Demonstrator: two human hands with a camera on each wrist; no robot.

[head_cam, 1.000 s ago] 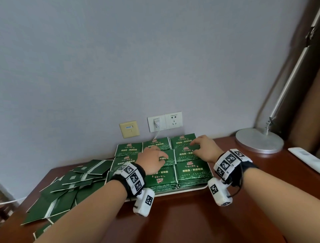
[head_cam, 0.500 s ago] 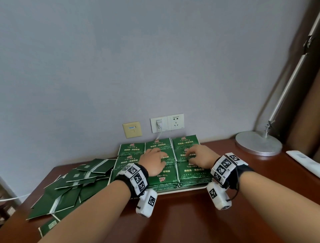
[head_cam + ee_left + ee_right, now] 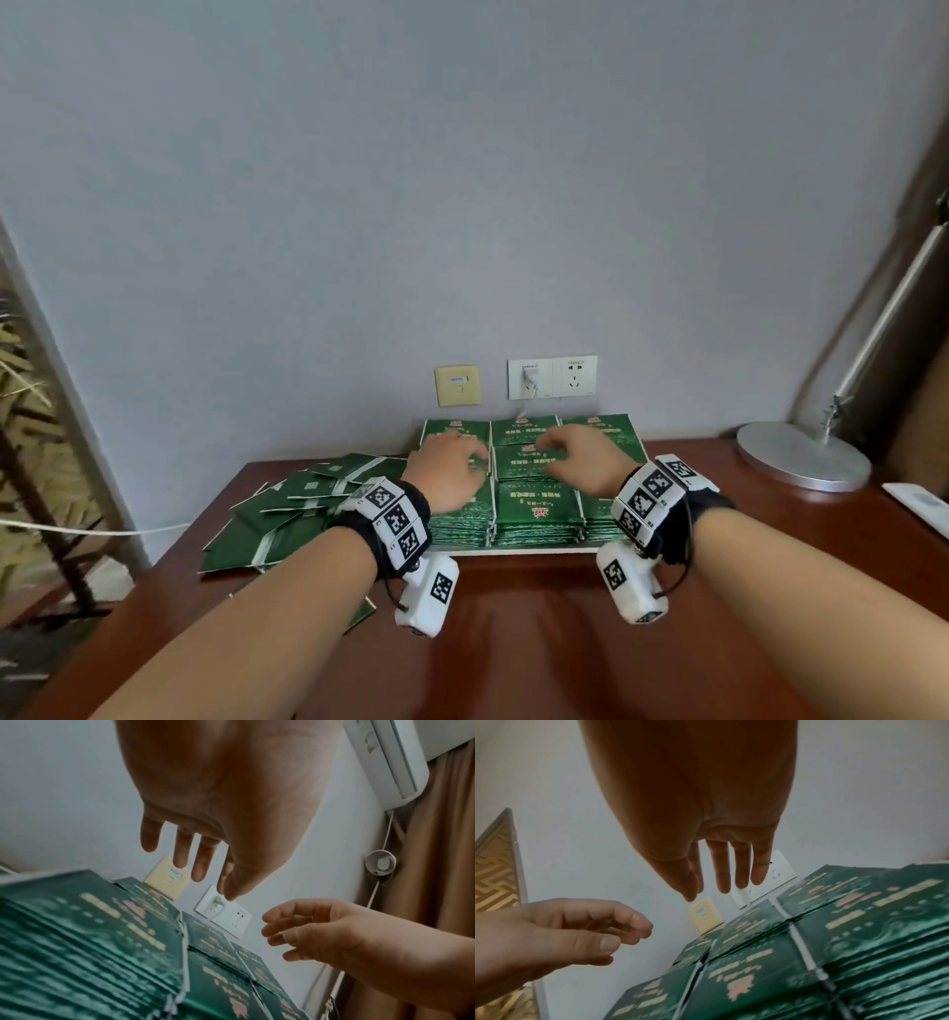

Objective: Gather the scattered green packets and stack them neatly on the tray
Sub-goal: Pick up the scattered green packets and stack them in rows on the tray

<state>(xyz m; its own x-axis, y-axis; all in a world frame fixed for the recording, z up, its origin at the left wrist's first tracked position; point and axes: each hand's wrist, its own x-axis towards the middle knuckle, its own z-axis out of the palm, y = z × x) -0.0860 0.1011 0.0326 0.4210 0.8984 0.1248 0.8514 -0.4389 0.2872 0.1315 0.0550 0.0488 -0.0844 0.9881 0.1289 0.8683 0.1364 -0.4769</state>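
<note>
Stacks of green packets (image 3: 536,506) fill a white tray (image 3: 518,550) in a neat grid against the wall. More green packets (image 3: 287,514) lie scattered on the table to the tray's left. My left hand (image 3: 452,465) hovers over the left column of stacks, its fingers (image 3: 190,860) relaxed and holding nothing. My right hand (image 3: 575,455) hovers over the middle column with straight fingers (image 3: 731,874), also empty. Both wrist views show a gap between the hands and the packet tops (image 3: 107,923) (image 3: 859,912).
The brown wooden table (image 3: 513,647) carries a silver lamp base (image 3: 803,457) at the right and a white remote (image 3: 919,506) at the right edge. Wall sockets (image 3: 552,377) with a plugged cable sit behind the tray. A white cord (image 3: 77,529) runs off left.
Both hands have shifted left across the stacks: the left from the middle column to the left one, the right from the right column to the middle. The head view has turned left.
</note>
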